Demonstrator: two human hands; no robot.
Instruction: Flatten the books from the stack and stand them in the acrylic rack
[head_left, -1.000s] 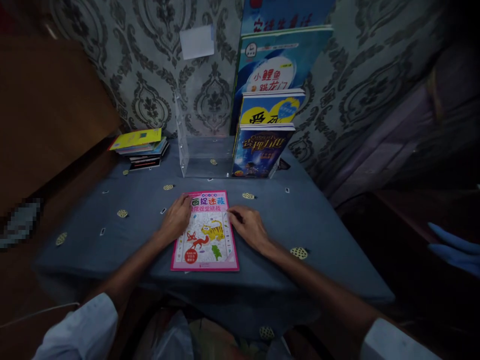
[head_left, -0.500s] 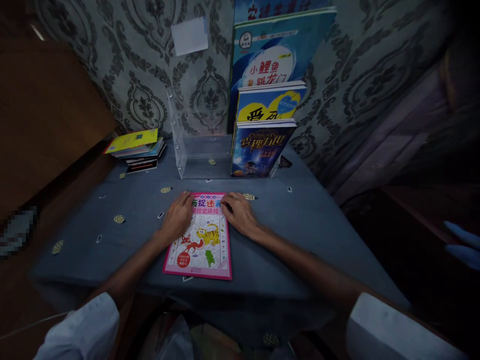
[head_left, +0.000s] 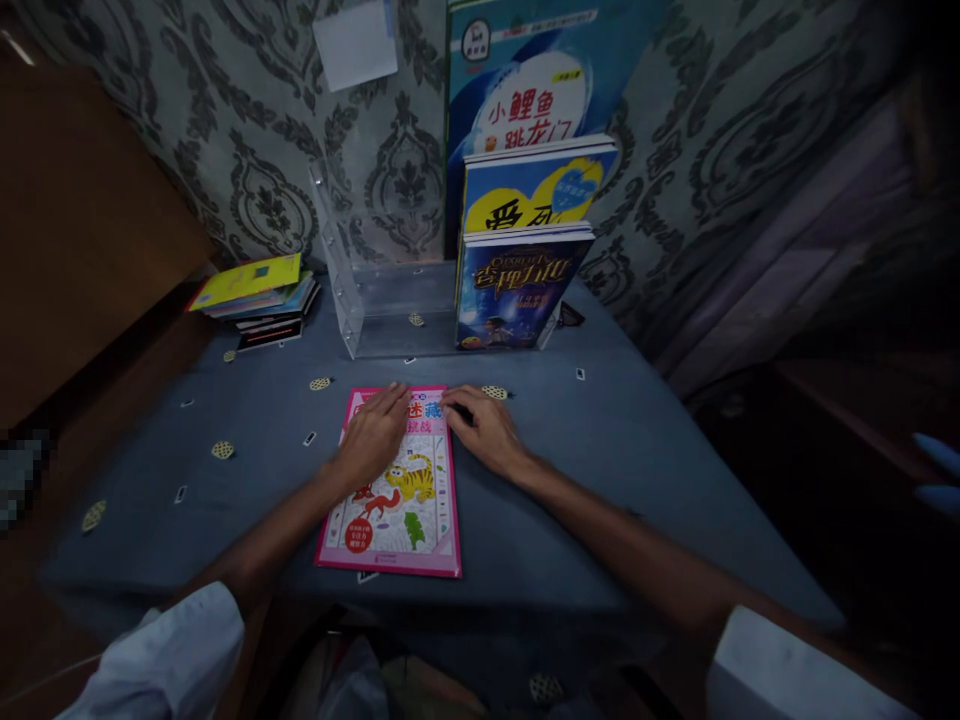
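A pink-bordered picture book (head_left: 405, 535) lies flat on the cloth, its cover showing a yellow striped cat and a red fox. Across its upper left part rests my left hand (head_left: 377, 430), palm down with fingers stretched out, covering some of the title. My right hand (head_left: 484, 425) is at the upper right edge, its fingers bent and its thumb and fingertips closed on that edge. How far the fingertips reach under the cover is hidden.
Beyond the book stands a clear acrylic rack (head_left: 390, 330), with upright books (head_left: 517, 290) in its right side. A stack of books (head_left: 259, 295) lies at the back left. The blue-grey tablecloth (head_left: 570, 500) has printed pineapples. A patterned wall (head_left: 405, 180) is behind.
My left hand has slid right from the book's left edge onto its cover. My right hand stays at the right edge. The camera view has dipped slightly.
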